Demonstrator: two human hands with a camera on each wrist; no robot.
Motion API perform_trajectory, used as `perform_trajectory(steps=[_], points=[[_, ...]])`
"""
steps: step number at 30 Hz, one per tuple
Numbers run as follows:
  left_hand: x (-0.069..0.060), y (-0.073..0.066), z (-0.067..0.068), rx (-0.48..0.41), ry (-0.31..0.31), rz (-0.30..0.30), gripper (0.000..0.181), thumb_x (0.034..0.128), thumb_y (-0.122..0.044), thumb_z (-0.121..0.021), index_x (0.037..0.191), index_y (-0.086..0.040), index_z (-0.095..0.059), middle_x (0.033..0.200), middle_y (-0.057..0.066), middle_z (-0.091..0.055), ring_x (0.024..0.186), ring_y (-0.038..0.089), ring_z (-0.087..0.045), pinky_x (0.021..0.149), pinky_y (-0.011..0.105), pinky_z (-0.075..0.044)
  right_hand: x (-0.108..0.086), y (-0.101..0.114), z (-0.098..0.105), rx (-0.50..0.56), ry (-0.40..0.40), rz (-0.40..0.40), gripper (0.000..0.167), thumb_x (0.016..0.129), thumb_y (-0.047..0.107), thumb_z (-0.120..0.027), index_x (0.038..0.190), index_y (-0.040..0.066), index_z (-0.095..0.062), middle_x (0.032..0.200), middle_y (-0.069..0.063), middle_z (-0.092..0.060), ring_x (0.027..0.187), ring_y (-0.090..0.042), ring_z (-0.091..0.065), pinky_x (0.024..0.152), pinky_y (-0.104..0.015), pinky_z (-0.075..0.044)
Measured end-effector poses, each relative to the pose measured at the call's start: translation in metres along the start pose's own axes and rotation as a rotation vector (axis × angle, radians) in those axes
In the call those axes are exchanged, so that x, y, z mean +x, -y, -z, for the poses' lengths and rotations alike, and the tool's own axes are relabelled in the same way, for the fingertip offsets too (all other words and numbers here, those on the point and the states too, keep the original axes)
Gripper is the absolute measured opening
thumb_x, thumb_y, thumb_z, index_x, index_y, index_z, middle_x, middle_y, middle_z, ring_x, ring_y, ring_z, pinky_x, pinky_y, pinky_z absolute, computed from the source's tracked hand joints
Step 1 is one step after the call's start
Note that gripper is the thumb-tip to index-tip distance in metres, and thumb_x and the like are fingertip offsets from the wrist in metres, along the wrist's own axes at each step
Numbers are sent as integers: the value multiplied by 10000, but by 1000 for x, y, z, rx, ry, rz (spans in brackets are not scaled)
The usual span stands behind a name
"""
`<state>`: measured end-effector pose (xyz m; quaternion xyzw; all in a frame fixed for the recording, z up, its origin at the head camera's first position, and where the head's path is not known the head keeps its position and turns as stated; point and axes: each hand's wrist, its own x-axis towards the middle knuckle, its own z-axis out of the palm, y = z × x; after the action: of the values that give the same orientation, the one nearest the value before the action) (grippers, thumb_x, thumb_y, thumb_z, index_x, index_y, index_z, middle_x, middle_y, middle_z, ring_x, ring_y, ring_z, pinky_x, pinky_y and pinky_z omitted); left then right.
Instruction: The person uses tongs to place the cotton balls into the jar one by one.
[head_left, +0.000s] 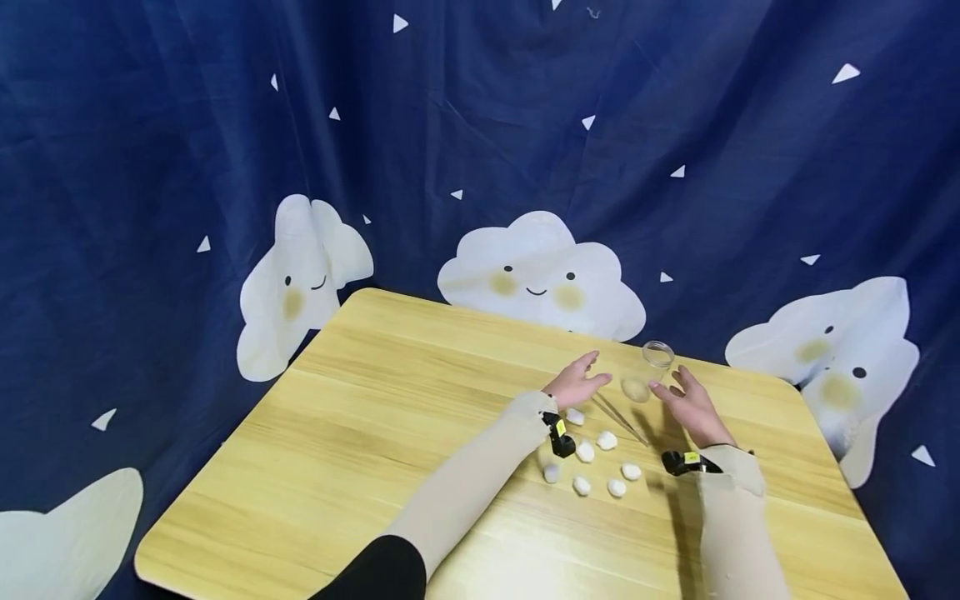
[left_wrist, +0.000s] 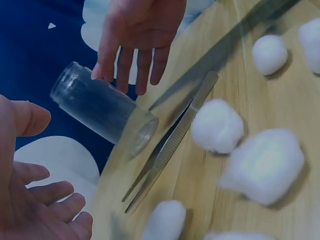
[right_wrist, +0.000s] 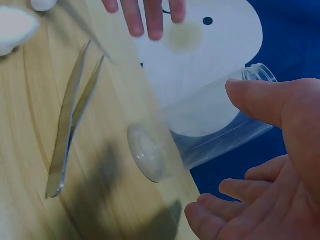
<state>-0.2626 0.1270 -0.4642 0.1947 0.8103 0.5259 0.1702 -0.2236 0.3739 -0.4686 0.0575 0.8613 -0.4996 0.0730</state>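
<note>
A clear, open-mouthed jar (head_left: 658,356) stands upright near the table's far edge, see-through in both wrist views. My right hand (head_left: 693,407) is just to its right, fingers spread and relaxed; whether the thumb touches the glass I cannot tell. On the other side, my left hand (head_left: 576,383) reaches toward the jar with fingers extended, apart from it and holding nothing. Metal tweezers (left_wrist: 172,142) lie on the wood between the hands, tips apart. Several white cotton balls (head_left: 607,440) are scattered nearer the body, one of them (head_left: 574,417) beside the left wrist.
The wooden table (head_left: 360,417) has rounded corners and stretches far to the left. Behind it hangs a dark blue curtain (head_left: 487,125) with white clouds and triangles. Black wrist cameras are strapped over the beige sleeves.
</note>
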Motion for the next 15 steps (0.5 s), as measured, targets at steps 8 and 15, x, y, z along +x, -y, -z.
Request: perform_trajectory(steps=[8, 15], points=[[13, 3, -18, -87, 39, 21, 730, 1036, -328, -522, 1653, -95, -208, 1694, 133, -327, 1556, 328, -355, 1313, 430, -326, 4, -3, -11, 37, -21, 42, 878, 1083, 255, -549, 1638, 34, 95, 1713, -286, 47, 1551, -572, -97, 1304, -629, -218], [30, 14, -39, -192, 30, 42, 735, 1005, -221, -548, 1653, -110, -220, 1699, 120, -320, 1567, 327, -335, 1314, 423, -320, 5, -3, -16, 80, -50, 76, 842, 1072, 221, -574, 1657, 51, 8, 1724, -264, 3, 1560, -552, -123, 1301, -625, -236]])
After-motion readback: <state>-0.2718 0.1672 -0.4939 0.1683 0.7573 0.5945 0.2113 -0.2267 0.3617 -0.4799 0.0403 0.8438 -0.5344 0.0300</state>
